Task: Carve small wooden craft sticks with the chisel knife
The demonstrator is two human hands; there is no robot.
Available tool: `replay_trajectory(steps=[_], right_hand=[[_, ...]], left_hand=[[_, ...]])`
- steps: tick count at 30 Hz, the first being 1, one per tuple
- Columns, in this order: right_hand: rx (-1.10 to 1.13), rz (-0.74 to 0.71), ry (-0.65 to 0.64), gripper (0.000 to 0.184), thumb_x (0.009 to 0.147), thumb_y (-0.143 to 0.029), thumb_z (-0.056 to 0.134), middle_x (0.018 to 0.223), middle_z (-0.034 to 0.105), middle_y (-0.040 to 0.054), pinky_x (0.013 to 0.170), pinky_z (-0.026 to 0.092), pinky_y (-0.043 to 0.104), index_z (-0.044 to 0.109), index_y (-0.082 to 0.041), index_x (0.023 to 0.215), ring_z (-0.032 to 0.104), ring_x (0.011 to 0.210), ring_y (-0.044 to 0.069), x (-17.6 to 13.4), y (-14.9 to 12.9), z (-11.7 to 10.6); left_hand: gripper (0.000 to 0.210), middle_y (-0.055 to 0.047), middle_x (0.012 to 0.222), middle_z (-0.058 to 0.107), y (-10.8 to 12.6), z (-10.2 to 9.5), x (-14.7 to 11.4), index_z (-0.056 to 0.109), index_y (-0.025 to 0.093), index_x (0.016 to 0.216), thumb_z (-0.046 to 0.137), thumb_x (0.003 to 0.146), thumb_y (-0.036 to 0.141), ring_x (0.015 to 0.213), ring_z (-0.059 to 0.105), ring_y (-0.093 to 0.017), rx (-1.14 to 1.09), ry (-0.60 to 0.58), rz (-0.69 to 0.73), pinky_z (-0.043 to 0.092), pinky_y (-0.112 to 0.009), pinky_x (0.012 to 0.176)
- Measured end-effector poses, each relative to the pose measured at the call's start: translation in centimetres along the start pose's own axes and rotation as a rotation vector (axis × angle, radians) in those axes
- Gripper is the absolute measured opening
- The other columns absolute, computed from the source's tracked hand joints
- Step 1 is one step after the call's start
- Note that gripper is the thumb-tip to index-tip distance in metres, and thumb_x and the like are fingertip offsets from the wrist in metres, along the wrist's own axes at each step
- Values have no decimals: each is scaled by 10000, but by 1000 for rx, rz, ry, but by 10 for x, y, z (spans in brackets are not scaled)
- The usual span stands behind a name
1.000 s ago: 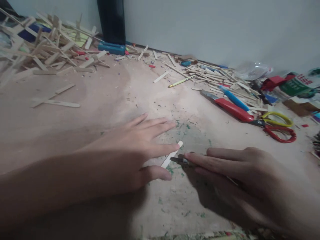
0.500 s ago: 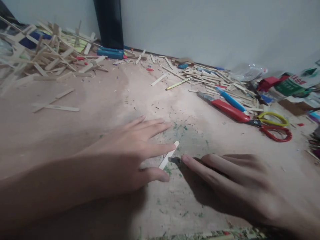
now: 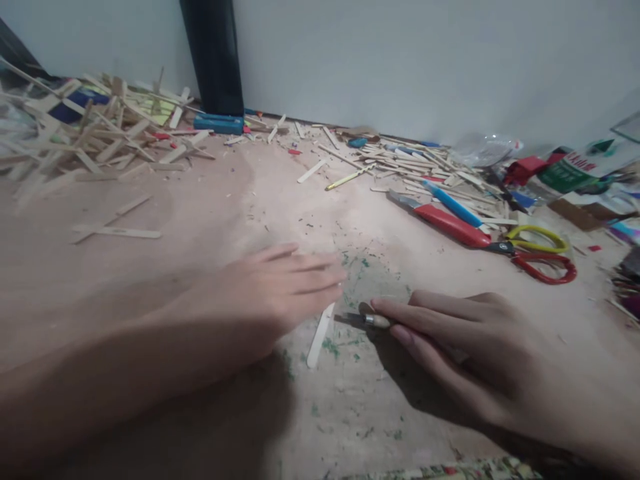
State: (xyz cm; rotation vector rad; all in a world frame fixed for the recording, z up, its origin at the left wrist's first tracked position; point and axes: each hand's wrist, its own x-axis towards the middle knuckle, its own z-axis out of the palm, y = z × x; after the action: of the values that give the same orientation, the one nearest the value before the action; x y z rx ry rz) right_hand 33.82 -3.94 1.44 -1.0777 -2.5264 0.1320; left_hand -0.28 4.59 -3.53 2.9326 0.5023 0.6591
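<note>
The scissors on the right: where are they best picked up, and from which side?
Probably by the yellow loop and red loop, coming from the right: the loops lie at that end of the scissors, spread apart, while the other end appears to meet a red piece. The right hand is nearer, but would first need to put down its tool.

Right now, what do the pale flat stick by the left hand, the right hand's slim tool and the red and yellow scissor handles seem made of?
Pale flat stick: probably wood, matt cream. Slim tool: shiny, likely metal collar; tan, perhaps wooden handle. Scissor handles: likely smooth, evenly coloured plastic.
</note>
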Motion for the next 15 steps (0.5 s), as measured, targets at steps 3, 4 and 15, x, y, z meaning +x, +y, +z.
replay_trajectory(steps=[3,4,15], right_hand=[[74,11,-7,385,1403,-327,516,954,889,21,580,545,340,898,-291,1440,809,672,173,2,-3,-5],[109,17,-15,373,1397,-304,520,978,895,20,608,572,323,892,-287,1424,829,709,170,4,-4,-7],[269,56,-160,385,1394,-295,554,1031,926,44,574,608,312,921,-280,1280,877,759,196,6,-5,-14]], left_hand=[[592,-97,1515,957,1,-9,2,836,218,1476,468,1103,-57,1486,846,-264,11,21,45,553,-429,1334],[524,-93,1416,965,2,-12,3,850,225,1361,485,1112,-56,1355,859,-266,9,29,42,565,-424,1247],[399,16,1087,851,27,-35,10,820,248,985,581,1169,-14,1004,744,-183,-228,-98,-152,500,-344,946]])
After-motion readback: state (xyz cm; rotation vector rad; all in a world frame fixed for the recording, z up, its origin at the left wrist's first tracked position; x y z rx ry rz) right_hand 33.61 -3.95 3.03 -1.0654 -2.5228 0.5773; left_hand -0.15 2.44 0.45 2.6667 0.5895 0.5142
